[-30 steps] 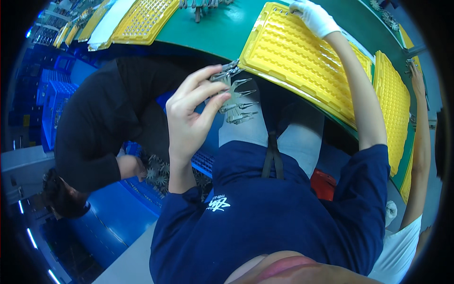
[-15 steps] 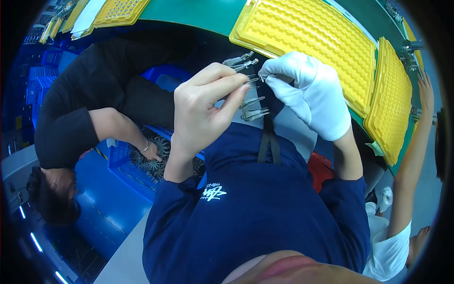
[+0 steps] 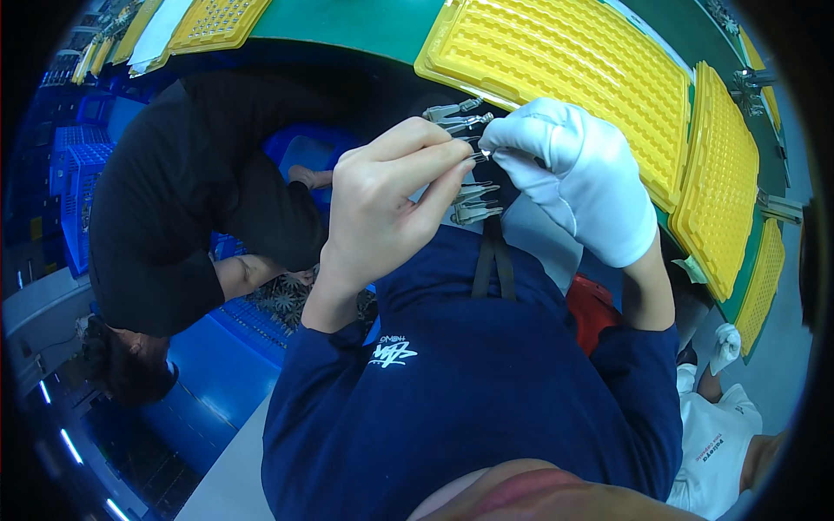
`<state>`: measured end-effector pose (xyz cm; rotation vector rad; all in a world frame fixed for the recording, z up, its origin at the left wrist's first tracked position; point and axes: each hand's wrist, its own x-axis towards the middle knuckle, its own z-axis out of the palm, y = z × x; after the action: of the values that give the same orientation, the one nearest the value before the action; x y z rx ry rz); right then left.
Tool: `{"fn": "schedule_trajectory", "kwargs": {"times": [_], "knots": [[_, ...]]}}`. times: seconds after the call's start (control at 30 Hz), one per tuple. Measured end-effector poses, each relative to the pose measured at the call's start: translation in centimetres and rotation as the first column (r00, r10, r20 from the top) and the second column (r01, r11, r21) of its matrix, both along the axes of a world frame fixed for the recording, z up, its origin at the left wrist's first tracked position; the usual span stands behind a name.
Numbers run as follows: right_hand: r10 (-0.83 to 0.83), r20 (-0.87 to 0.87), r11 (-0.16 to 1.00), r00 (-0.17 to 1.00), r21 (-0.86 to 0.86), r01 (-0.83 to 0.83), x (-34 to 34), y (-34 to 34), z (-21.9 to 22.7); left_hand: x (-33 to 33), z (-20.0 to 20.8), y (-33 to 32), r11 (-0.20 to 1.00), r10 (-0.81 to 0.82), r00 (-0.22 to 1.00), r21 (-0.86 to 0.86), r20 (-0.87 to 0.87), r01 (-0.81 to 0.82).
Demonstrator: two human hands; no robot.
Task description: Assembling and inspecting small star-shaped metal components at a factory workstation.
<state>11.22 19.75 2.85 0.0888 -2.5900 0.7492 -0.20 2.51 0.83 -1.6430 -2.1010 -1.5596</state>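
Metal clip holder (image 3: 473, 211) held up between the person's two hands, near the green table (image 3: 347, 30).
At left, a co-worker in black (image 3: 161, 200) bends over; the bare left hand (image 3: 387, 195) pinches the holder; the gloved right hand (image 3: 578, 178) pinches a small shiny piece (image 3: 486, 154), probably metal, beside the clips; farther right lies a yellow tray (image 3: 717, 191).

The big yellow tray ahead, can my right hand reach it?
Probably yes: your right hand appears near the yellow tray with nothing visible between, though it seems busy with a small shiny part at the metal fixture in your left hand.
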Motion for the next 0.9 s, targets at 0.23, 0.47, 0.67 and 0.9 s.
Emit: {"fn": "schedule_trajectory", "kwargs": {"times": [0.23,0.47,0.67,0.9], "knots": [[-0.054,-0.08,0.953,0.995,0.295,0.075,-0.2,-0.2,-1.3,0.3,-1.1,0.3,0.998,0.05,0.997,-0.046,-0.056,-0.053],[-0.291,0.166,0.934,0.942,0.264,0.242,-6.6,11.2,0.8,0.5,-2.2,-0.9,0.993,0.102,0.971,-0.081,0.217,-0.087],[-0.263,0.148,0.886,0.953,0.429,0.177,-15.0,20.9,-3.3,0.4,-2.5,-1.1,0.987,0.078,0.832,0.074,0.55,-0.141],[-0.169,0.163,0.88,0.972,0.469,0.074,-16.8,20.7,-3.9,-0.6,-0.4,-3.4,0.984,0.173,0.958,-0.085,0.228,-0.157]]}}
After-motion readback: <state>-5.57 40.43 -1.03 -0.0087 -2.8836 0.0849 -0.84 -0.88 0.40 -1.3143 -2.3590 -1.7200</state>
